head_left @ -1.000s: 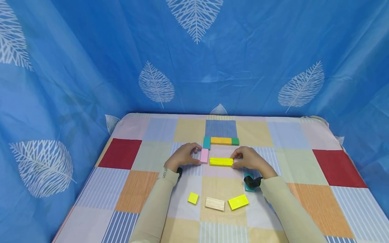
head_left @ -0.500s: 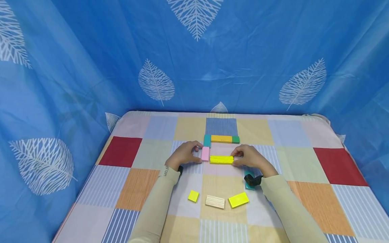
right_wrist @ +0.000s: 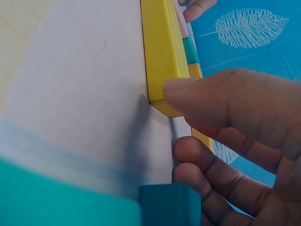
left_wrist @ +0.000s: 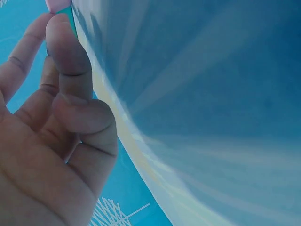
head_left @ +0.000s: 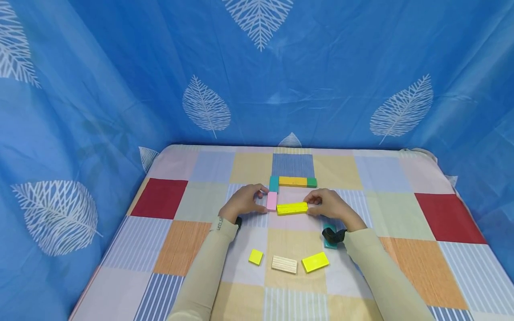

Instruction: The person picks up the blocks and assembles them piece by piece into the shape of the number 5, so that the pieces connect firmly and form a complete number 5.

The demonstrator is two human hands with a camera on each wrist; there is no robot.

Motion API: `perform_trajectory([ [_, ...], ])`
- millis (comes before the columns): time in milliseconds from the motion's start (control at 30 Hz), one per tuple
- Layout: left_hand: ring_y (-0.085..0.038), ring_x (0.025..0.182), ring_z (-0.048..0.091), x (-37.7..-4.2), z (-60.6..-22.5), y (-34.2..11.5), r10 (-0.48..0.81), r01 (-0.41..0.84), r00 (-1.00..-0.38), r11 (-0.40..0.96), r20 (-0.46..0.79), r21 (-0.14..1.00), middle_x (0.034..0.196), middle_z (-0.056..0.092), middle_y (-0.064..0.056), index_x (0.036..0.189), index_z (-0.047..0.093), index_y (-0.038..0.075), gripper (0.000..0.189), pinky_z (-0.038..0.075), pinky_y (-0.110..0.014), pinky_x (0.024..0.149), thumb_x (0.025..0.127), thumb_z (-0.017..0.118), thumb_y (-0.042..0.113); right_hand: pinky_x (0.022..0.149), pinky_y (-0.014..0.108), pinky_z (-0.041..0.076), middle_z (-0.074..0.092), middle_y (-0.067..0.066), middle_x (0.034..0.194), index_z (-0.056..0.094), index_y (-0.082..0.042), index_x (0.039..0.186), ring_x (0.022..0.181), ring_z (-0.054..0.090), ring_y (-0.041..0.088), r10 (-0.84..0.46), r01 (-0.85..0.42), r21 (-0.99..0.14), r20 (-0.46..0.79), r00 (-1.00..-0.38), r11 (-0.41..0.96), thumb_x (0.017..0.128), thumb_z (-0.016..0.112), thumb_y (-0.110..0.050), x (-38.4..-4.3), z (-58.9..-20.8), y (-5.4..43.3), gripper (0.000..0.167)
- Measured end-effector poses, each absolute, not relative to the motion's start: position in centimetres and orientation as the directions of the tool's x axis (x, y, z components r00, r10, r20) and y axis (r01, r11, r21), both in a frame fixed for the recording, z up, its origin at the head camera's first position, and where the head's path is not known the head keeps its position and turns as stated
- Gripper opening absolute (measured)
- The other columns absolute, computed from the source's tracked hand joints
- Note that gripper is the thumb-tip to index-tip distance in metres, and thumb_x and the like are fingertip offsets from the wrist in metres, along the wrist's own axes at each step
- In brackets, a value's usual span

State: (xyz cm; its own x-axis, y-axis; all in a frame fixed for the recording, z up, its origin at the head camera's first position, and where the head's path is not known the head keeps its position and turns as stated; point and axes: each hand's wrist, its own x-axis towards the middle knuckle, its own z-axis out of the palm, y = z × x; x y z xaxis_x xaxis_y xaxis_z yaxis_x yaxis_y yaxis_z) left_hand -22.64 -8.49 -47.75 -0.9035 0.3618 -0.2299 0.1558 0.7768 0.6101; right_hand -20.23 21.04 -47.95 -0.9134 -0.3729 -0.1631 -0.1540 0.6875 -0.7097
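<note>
A long, bright yellow bar-shaped block [head_left: 292, 208] lies on the patchwork cloth [head_left: 168, 198], slightly askew, its right end angled away from the person. The right hand [head_left: 330, 207] pinches that end between thumb and forefinger. Just left of the bar is a pink rectangular block [head_left: 271, 201]; the left hand [head_left: 242, 202] touches it with thumb and forefinger spread, though whether they pinch it I cannot tell. Beyond the bar run a teal rectangular block [head_left: 274, 183], an orange oblong block [head_left: 293, 181] and a small green block [head_left: 311, 182]. Nearer the person than the bar are a yellow square block [head_left: 255, 257], a pale ridged block [head_left: 284, 264], a yellow rectangular block [head_left: 315, 262] and, partly hidden under a black wristband [head_left: 334, 236], another teal block [head_left: 331, 245].
</note>
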Motion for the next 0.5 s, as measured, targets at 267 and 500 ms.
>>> perform_trajectory([
  [267, -0.025, 0.103, 0.058, -22.52, -47.59, -8.29, 0.357, 0.150, -0.905, 0.776, -0.231, 0.613, 0.115, 0.068, -0.007, 0.139, 0.070, 0.012, 0.060, 0.054, -0.038, 0.098, 0.085, 0.096, 0.017, 0.084, 0.038, 0.054, 0.071, 0.010, 0.099, 0.077, 0.004, 0.112, 0.088, 0.059, 0.023, -0.373, -0.161, -0.715, -0.148, -0.916, 0.681, 0.092, 0.084, -0.003, -20.22, -48.18, 21.35, 0.023],
  [500, -0.022, 0.098, 0.057, -22.52, -47.53, -8.43, 0.363, 0.160, -0.904, 0.777, -0.225, 0.609, 0.109, 0.067, -0.005, 0.137, 0.071, 0.008, 0.058, 0.053, -0.035, 0.094, 0.085, 0.096, 0.016, 0.083, 0.040, 0.054, 0.071, 0.011, 0.098, 0.076, 0.005, 0.112, 0.087, 0.059, 0.022, -0.381, -0.172, -0.718, -0.139, -0.914, 0.674, 0.091, 0.085, -0.002, -20.13, -48.14, 21.39, 0.024],
])
